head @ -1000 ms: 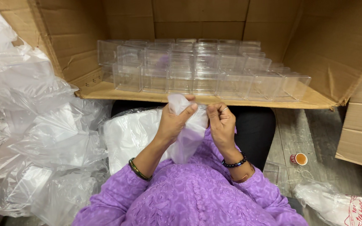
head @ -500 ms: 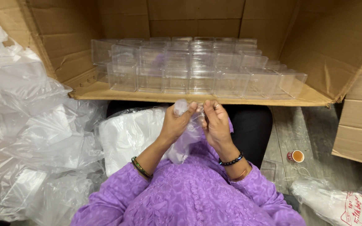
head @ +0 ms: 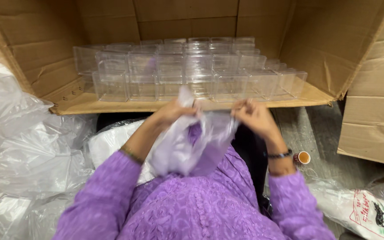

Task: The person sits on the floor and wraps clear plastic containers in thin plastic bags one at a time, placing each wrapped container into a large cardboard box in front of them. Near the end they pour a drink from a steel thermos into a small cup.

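A thin clear plastic bag (head: 187, 142) hangs in front of my chest, stretched between both hands. My left hand (head: 172, 113) pinches its upper left edge, and my right hand (head: 255, 116) grips the upper right edge, fingers curled. The hands are apart, pulling the bag's mouth wide. Just beyond them, rows of small clear plastic boxes (head: 187, 71) stand inside a large open cardboard carton (head: 90, 104) lying on its side. I wear purple sleeves and dark bangles on both wrists.
A heap of crumpled clear plastic bags (head: 23, 151) fills the left. A white bundle (head: 107, 142) lies by my left arm. A small orange-filled cup (head: 304, 157) sits on the floor at right, near a printed bag (head: 365, 209) and another carton (head: 374, 120).
My hands were close together at the bag's top; now they have moved apart, spreading the bag open. The view has tilted slightly.
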Available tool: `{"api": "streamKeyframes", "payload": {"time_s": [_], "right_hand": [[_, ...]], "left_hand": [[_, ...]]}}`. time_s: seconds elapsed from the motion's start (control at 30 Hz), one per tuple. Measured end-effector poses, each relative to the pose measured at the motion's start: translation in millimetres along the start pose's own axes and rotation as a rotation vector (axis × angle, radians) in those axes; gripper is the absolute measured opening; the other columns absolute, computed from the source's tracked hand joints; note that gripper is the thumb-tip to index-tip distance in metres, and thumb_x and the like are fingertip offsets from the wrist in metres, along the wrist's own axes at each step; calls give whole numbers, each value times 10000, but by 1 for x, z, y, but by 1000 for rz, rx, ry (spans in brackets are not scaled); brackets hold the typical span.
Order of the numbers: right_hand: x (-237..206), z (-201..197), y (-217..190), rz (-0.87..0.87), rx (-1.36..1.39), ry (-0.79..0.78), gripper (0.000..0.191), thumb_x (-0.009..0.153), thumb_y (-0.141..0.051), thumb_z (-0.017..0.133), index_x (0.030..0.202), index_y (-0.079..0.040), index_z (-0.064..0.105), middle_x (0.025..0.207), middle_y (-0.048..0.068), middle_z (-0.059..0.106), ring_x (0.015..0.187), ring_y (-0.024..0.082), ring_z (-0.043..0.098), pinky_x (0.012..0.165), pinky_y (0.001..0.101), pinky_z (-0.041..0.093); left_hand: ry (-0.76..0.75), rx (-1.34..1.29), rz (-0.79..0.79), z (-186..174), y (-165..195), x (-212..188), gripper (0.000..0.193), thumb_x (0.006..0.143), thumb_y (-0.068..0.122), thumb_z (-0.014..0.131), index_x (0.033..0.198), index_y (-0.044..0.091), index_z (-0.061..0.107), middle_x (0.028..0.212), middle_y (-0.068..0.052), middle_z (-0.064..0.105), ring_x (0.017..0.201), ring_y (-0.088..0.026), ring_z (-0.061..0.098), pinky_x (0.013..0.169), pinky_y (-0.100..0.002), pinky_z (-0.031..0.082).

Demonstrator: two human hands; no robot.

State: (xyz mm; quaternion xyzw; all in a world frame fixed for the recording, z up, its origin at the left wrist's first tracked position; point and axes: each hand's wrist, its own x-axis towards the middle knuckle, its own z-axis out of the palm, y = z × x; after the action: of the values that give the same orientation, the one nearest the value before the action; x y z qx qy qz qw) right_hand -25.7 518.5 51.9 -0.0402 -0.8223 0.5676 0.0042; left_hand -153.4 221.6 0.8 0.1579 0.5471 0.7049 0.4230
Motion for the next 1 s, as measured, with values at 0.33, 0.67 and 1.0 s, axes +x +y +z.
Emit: {"api": "streamKeyframes", "payload": {"time_s": [0.33,0.67,1.0], "right_hand": [[82,13,59,-334,-587,615,147,995,-138,640,1072,-30,704,895,178,697,761,333,659,681,405,525],[63,35,43,-20,875,329,133,1078,-197,613,1149,-88,589,1005,16,672,857,87,608,765,249,503],[21,104,-67,-125,869,111,161,1057,-109,573,1148,-16,668,1053,35,703,949,101,652,858,253,544]], "left_hand": [[543,323,218,19,-45,150,309,988,347,584,1131,81,647,780,14,644,665,-111,586,593,-328,492],[448,-178,144,25,-17,91,352,965,334,693,991,-11,762,850,-31,744,716,-113,679,619,-289,550],[105,-224,-65,5,-6,-38,419,989,332,681,1254,7,674,1105,-59,711,962,-151,653,839,-333,530]]}}
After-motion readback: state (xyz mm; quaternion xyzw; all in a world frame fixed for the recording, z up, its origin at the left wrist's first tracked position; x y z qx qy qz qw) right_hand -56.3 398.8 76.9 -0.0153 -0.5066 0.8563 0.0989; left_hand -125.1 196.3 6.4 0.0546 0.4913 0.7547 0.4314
